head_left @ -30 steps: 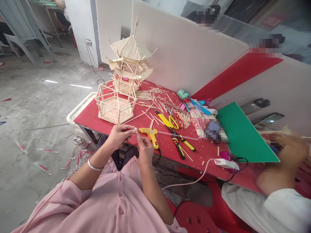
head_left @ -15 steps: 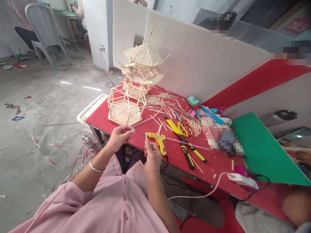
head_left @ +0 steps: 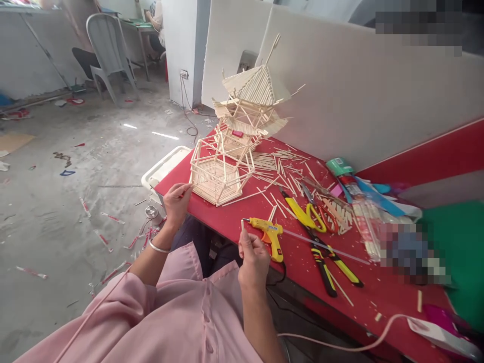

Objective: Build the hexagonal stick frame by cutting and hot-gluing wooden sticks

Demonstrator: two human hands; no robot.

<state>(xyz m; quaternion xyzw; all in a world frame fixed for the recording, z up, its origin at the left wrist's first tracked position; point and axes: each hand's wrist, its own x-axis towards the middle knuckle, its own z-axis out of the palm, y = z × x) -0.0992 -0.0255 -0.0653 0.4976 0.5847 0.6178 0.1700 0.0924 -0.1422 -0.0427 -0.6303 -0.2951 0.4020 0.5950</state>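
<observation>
My left hand [head_left: 177, 204] is closed in a pinch beside the front left corner of a hexagonal stick frame [head_left: 217, 176]. Whatever lies between its fingertips is too small to make out. Held upright between thumb and fingers of my right hand [head_left: 253, 257] is a short wooden stick [head_left: 242, 226]. Just behind that hand a yellow glue gun [head_left: 270, 234] lies on the red table [head_left: 212, 217], its nozzle close to the stick's tip. A clear glue stick [head_left: 325, 245] sticks out of the gun's back. Behind the frame rises a tiered stick pagoda [head_left: 253, 91].
Loose wooden sticks [head_left: 270, 162] spread across the table. To the right lie a yellow-handled cutter [head_left: 298, 209], scissors [head_left: 315, 217], black-and-yellow pliers [head_left: 333, 262] and bagged sticks [head_left: 366, 227]. A white foam board [head_left: 321, 96] stands behind. A power strip [head_left: 434, 333] lies at front right.
My hands have drawn apart; the left one is now close to the hexagonal frame's corner. My right hand still holds the stick. The view has turned left, shifting the table rightward.
</observation>
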